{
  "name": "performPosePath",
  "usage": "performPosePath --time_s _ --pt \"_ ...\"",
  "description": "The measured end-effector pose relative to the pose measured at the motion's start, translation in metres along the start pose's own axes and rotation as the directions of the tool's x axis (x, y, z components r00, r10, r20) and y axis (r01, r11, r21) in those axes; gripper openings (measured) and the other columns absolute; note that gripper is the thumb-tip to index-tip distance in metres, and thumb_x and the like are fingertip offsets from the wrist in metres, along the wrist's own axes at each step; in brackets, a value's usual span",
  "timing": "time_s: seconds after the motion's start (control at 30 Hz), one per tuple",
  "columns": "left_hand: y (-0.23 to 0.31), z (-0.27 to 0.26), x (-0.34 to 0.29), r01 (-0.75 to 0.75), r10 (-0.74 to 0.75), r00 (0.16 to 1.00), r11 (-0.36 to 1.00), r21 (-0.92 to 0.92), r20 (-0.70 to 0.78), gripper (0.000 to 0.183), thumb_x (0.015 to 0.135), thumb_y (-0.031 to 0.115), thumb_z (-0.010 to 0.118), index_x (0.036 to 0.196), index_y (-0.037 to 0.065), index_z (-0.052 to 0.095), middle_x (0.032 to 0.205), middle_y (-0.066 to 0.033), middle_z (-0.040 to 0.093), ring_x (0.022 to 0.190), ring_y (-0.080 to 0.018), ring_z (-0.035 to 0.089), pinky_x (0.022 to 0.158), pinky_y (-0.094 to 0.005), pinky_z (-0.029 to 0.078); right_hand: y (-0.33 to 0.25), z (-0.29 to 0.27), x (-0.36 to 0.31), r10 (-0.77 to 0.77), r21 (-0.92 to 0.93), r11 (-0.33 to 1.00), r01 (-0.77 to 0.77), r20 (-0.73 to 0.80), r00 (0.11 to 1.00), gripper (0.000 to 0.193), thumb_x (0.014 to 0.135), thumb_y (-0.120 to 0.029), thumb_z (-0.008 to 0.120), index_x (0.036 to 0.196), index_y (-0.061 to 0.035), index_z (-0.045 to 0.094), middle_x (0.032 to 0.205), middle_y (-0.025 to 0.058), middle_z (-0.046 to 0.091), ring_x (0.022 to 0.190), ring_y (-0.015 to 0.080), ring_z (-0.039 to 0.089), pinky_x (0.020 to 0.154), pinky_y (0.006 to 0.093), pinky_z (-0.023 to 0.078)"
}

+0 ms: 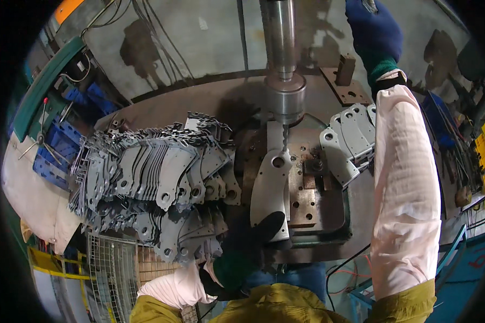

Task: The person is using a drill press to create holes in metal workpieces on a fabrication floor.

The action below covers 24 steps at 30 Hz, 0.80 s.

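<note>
A flat grey metal plate [272, 183] with a large hole near its far end lies under the drill chuck [285, 96]. The drill bit [285, 139] points down beside the plate's far end; whether it touches the metal I cannot tell. My left hand [250, 239], in a dark glove with a green cuff, grips the plate's near end, thumb on top and the other fingers mostly hidden. My right hand [376, 33], in a blue glove, is raised at the far right and closed around a metal lever handle [369, 5], of which only a bit shows.
Many similar plates lie in a large stack [161, 167] on the left of the worktable. More plates [350, 134] lie at the right, beside my forearm. A drilled steel fixture [305, 207] with a bolted block sits under the chuck. A wire basket [113, 264] stands below left.
</note>
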<state>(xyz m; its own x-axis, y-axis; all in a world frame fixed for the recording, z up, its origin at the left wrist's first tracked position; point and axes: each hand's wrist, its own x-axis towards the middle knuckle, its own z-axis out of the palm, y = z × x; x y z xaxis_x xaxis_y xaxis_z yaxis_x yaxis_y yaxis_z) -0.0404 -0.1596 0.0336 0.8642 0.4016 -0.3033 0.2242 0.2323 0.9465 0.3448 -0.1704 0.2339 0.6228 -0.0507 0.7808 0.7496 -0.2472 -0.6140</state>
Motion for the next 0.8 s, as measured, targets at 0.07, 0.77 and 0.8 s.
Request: performPosePath --time_s 0.07,0.77,0.8 --pt "0.008 0.005 0.002 0.085 -0.088 0.996 0.989 -0.124 -0.023 0.058 0.098 0.024 0.068 0.147 0.010 0.041 0.126 -0.0111 0.063 0.110 -0.0227 0.067 0.091 -0.0422 0.061 0.000 0.000 0.000 0.015 -0.016 1.000 -0.015 0.016 1.000 0.041 0.089 -0.045 0.061 0.091 -0.0047 0.070 0.083 0.0257 0.067 0.083 0.0459 0.067 0.069 0.0517 0.050" --pt "0.037 0.023 0.008 0.230 -0.285 0.951 0.912 -0.338 -0.121 0.041 0.095 0.031 0.072 0.125 0.007 0.058 0.095 -0.0063 0.069 0.080 -0.0207 0.071 0.070 -0.0359 0.062 0.017 0.012 0.009 -0.144 -0.090 0.987 0.136 -0.091 0.985 0.040 0.089 -0.044 0.063 0.088 -0.0054 0.070 0.083 0.0261 0.067 0.084 0.0470 0.065 0.070 0.0524 0.050" --pt "0.036 0.023 0.007 0.238 -0.295 0.946 0.912 -0.333 -0.133 0.041 0.095 0.031 0.072 0.125 0.007 0.058 0.095 -0.0065 0.069 0.079 -0.0207 0.071 0.069 -0.0359 0.062 0.013 0.013 0.008 -0.098 -0.074 0.993 0.092 -0.084 0.992 0.040 0.089 -0.044 0.063 0.088 -0.0054 0.070 0.083 0.0263 0.067 0.084 0.0471 0.065 0.070 0.0524 0.050"
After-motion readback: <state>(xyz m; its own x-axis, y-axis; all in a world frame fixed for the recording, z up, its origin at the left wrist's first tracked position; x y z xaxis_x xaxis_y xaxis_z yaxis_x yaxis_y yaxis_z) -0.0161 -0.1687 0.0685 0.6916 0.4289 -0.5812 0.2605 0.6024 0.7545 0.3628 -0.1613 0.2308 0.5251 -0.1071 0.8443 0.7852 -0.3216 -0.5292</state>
